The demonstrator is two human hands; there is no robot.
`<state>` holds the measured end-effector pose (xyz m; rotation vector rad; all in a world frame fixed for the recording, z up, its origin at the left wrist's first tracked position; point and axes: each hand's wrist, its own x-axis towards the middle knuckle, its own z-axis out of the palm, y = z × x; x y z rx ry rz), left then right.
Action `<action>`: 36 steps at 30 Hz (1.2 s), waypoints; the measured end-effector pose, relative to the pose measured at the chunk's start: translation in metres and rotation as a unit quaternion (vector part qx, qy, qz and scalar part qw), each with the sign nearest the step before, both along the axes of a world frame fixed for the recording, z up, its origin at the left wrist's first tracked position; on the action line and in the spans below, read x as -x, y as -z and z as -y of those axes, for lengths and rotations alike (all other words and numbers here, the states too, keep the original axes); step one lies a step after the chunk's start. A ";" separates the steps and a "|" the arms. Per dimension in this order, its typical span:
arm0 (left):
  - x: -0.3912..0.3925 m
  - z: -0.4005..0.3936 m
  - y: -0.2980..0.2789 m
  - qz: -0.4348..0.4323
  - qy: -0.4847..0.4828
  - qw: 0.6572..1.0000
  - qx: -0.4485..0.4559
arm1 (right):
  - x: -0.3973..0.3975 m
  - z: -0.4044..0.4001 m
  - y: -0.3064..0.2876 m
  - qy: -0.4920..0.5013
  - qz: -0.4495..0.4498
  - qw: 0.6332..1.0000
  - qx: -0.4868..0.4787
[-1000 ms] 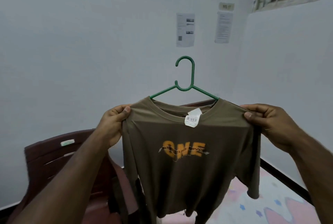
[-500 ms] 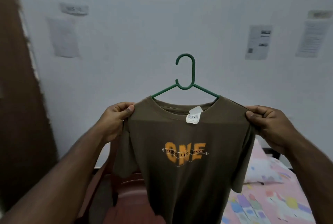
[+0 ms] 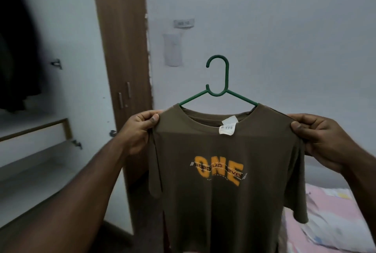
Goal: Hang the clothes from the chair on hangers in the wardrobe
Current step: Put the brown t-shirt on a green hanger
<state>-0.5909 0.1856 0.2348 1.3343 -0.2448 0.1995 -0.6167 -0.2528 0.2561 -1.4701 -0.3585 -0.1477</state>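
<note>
So both hands pinch the tee (image 3: 225,171) at its shoulders: left hand (image 3: 140,130), right hand (image 3: 323,139). Green hanger (image 3: 218,86) hook sticks straight up btwn the grips. Open wardrobe (image 3: 40,126) sits off to the left, so left hand's nearer imo.

1. a white wall (image 3: 284,29) fills the back of the room.
2. a small grey label plate (image 3: 184,23) is fixed on this wall; its writing is too blurred to read.
3. just under the plate, a pale sheet of paper (image 3: 173,49) is stuck on the wall.
4. at the lower right lies a bed cover (image 3: 329,222), pink with pale and yellow patches.
5. a dark floor strip (image 3: 114,238) shows at the bottom.
</note>
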 end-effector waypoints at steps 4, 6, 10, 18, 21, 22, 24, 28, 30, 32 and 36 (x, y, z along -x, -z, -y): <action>0.048 -0.050 -0.011 0.006 -0.051 0.998 -0.024 | -0.010 -0.051 -0.004 -0.051 0.001 0.999 -0.010; 0.069 -0.077 -0.015 0.009 -0.080 0.996 -0.035 | -0.013 -0.079 -0.009 -0.078 -0.004 0.997 -0.009; 0.098 -0.134 -0.019 0.014 -0.141 0.989 -0.040 | -0.006 -0.142 -0.019 -0.129 -0.006 0.992 -0.008; 0.157 -0.259 -0.028 0.028 -0.222 0.975 0.008 | 0.006 -0.292 -0.027 -0.190 0.002 0.982 -0.010; 0.174 -0.307 -0.032 0.028 -0.232 0.972 0.008 | 0.006 -0.344 -0.030 -0.206 0.005 0.979 -0.001; 0.179 -0.321 -0.033 0.028 -0.236 0.971 0.008 | 0.006 -0.360 -0.032 -0.212 0.007 0.977 0.004; 0.189 -0.349 -0.034 0.026 -0.243 0.970 0.006 | 0.006 -0.391 -0.034 -0.222 0.010 0.975 0.012; 0.206 -0.393 -0.036 0.010 -0.264 0.965 0.002 | 0.005 -0.450 -0.042 -0.215 0.016 0.976 -0.012; 0.211 -0.412 -0.038 0.010 -0.280 0.960 0.008 | 0.000 -0.478 -0.045 -0.214 0.017 0.976 -0.029; 0.214 -0.429 -0.040 0.013 -0.302 0.953 0.008 | -0.009 -0.505 -0.048 -0.216 0.015 0.975 -0.039; 0.218 -0.462 -0.041 0.027 -0.347 0.937 0.040 | -0.029 -0.550 -0.052 -0.219 0.006 0.973 -0.069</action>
